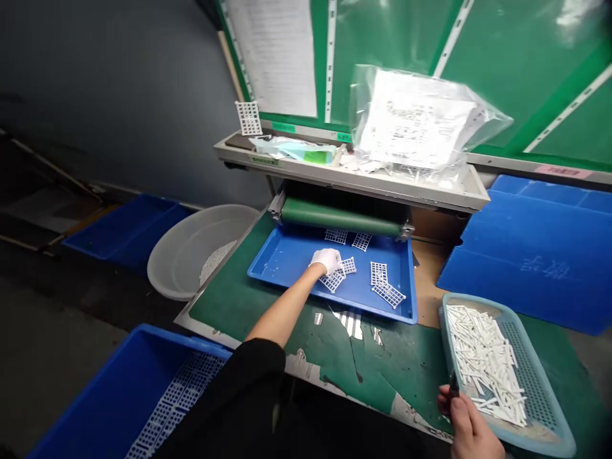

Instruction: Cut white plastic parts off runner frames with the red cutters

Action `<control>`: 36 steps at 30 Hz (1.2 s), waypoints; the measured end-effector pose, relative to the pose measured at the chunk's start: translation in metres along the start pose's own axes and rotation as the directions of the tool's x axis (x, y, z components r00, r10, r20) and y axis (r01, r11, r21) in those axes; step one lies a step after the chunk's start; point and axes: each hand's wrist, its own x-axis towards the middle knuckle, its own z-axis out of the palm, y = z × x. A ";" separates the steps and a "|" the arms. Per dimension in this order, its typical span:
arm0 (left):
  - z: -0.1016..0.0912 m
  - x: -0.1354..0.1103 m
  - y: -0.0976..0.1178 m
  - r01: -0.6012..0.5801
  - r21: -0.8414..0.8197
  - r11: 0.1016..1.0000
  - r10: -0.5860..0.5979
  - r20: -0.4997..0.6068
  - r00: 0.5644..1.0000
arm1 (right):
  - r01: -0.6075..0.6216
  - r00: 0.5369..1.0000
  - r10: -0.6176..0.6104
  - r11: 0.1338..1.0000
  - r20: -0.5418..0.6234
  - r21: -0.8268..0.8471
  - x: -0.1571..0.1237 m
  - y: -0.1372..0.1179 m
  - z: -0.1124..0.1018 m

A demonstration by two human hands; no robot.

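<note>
My left hand (pixel 327 260), in a white glove, reaches into the blue tray (pixel 277 280). Its fingers are closed on a white plastic grid (pixel 332 281), and another grid (pixel 349 265) lies beside it. Two more white grids (pixel 378 273) overlap at the tray's right side, and others (pixel 362 241) rest near its back edge. Bare, my right hand (pixel 466 421) is low at the right, wrapped round a small dark tool (pixel 454 386) that points upward. The tool's exact kind cannot be made out. This hand is close to the light blue basket's front left side.
The light blue basket (pixel 538 366) holds many white sticks (pixel 485 363). A green roller conveyor (pixel 339 217) ends above the tray, under a shelf (pixel 373 185). At lower left, a blue bin (pixel 90 408) contains stacked grids. A whitish round tub (pixel 176 255) stands left of the table.
</note>
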 end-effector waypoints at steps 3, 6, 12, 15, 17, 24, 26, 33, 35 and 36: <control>-0.001 -0.005 0.012 -0.071 -0.038 0.997 0.070 -0.030 0.997 | 0.154 0.987 -0.160 0.978 -0.032 -0.143 0.010 -0.021 0.006; -0.003 -0.029 0.035 -0.118 -0.109 0.987 0.110 -0.073 0.991 | 0.416 0.906 -0.422 0.888 0.008 -0.198 0.022 -0.059 0.021; 0.014 -0.135 0.090 -0.062 -0.736 0.674 0.101 0.008 0.995 | 0.639 0.683 -0.729 0.627 -0.046 -0.446 0.044 -0.117 0.044; 0.031 -0.172 0.102 -0.006 -0.786 0.618 0.039 0.023 0.999 | 0.612 0.669 -0.741 0.592 -0.055 -0.524 0.041 -0.123 0.046; 0.040 -0.184 0.102 0.018 -0.786 0.617 0.016 0.035 0.999 | 0.609 0.669 -0.742 0.577 -0.039 -0.544 0.036 -0.122 0.044; 0.026 -0.193 0.092 -0.031 -0.593 0.804 0.185 0.201 0.962 | 0.723 0.552 -0.829 0.422 0.089 -0.547 0.035 -0.114 0.025; 0.023 -0.190 0.095 0.005 -0.697 0.717 0.225 0.239 0.945 | 0.756 0.529 -0.839 0.395 0.130 -0.522 0.036 -0.112 0.020; 0.058 -0.181 0.115 0.533 -0.786 0.313 0.070 0.579 0.812 | 0.796 0.387 -0.884 0.175 0.264 -0.580 0.037 -0.118 -0.001; 0.064 -0.183 0.117 0.609 -0.730 0.310 0.074 0.657 0.750 | 0.812 0.263 -0.903 0.016 0.341 -0.584 0.045 -0.126 -0.014; 0.064 -0.184 0.118 0.646 -0.690 0.326 0.095 0.704 0.704 | 0.817 0.190 -0.903 -0.072 0.385 -0.572 0.049 -0.131 -0.021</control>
